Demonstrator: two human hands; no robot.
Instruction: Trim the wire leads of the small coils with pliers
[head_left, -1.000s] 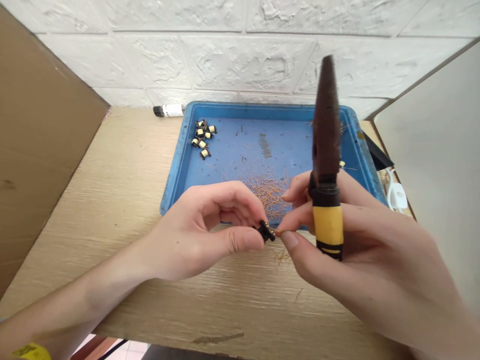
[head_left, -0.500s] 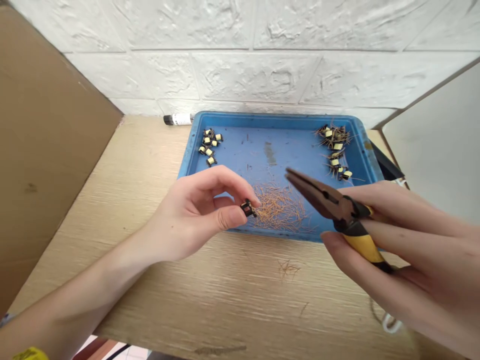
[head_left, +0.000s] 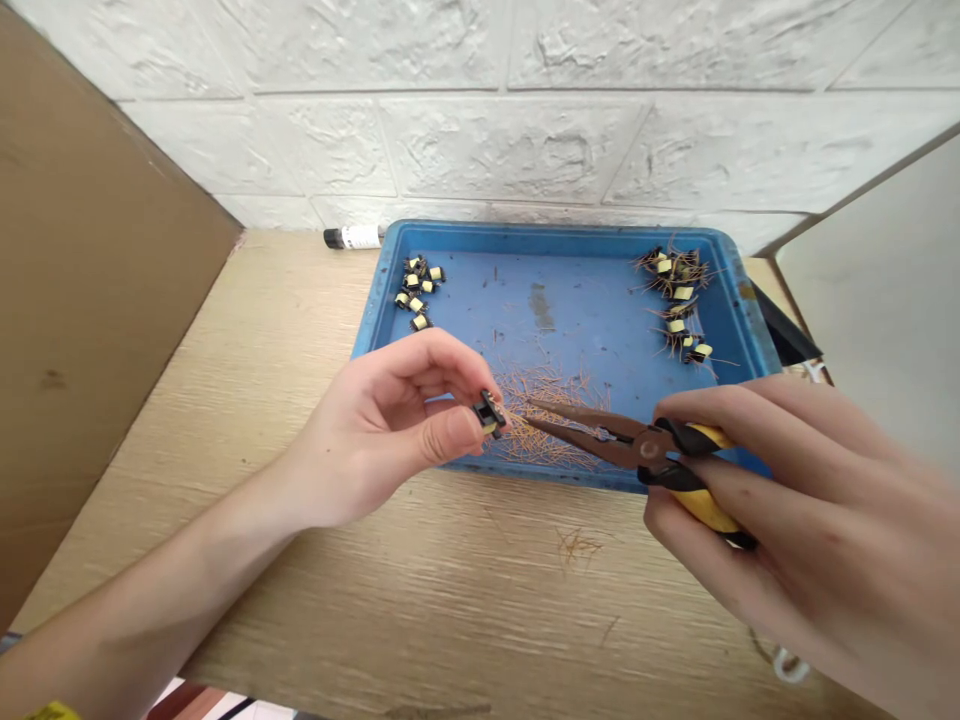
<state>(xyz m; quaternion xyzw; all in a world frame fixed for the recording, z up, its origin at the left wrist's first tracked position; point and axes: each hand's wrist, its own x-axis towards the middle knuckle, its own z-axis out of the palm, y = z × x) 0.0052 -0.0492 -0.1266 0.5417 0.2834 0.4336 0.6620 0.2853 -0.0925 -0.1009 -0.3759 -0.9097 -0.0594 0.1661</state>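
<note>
Between the thumb and fingers of my left hand (head_left: 409, 430) is a small black transformer (head_left: 489, 413) with a bit of yellow showing and pins facing right. My right hand (head_left: 787, 500) grips long-nose pliers (head_left: 649, 450) by their yellow and black handles. Their jaws are parted, and the tips lie just right of the transformer's pin side; whether they touch a wire I cannot tell. Below them a heap of clipped copper wires (head_left: 559, 455) covers the near part of the blue tray (head_left: 555, 236).
Several trimmed transformers (head_left: 416, 305) sit at the tray's left; several with long wire ends (head_left: 682, 293) lie at its right. A black-capped bottle (head_left: 352, 237) rests behind. Loose wire bits (head_left: 577, 545) lie on the table (head_left: 450, 600). A cardboard panel (head_left: 97, 300) stands left.
The pliers have swung left and down to the transformer, and their jaws have opened. In my left hand the transformer has turned, showing more of its pin side.
</note>
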